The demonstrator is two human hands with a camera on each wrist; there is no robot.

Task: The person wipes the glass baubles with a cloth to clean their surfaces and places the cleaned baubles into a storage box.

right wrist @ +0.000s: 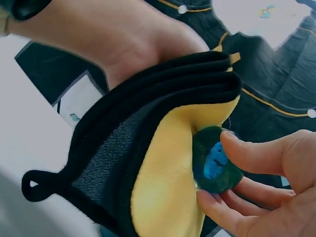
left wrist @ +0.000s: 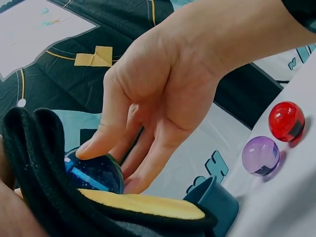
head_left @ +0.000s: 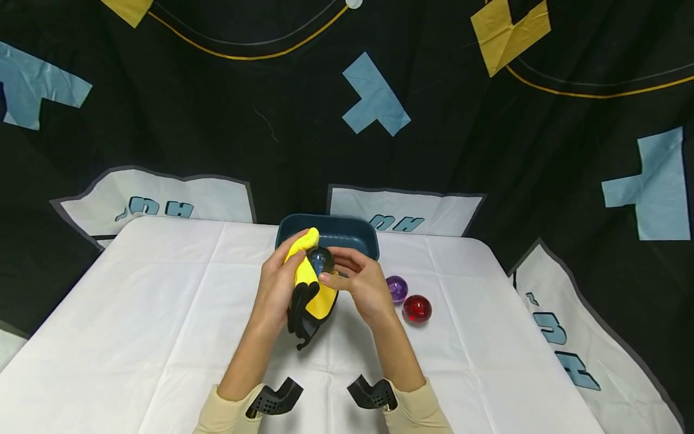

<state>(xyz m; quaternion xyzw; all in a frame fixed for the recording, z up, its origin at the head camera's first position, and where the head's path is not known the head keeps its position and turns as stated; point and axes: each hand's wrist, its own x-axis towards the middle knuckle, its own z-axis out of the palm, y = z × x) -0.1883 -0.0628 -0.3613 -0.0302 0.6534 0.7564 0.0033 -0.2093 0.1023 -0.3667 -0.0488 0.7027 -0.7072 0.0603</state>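
My left hand (head_left: 273, 286) grips a folded yellow cloth (head_left: 323, 299) with black edging and a small hanging loop (right wrist: 33, 185). Between thumb and fingertips, my right hand (head_left: 364, 283) pinches a dark, see-through ball (head_left: 320, 260). Blue patches show in the ball in the right wrist view, and its side rests against the yellow face of the cloth. Both hands are held up over the near side of a dark teal tray (head_left: 355, 229). Part of the left hand's fingers is hidden behind the cloth.
Right of the hands, a purple ball (head_left: 397, 290) and a red ball (head_left: 417, 309) lie on the white-covered table (head_left: 179, 313). The tray stands at the table's far edge, with a black printed curtain (head_left: 303, 150) hanging behind it.
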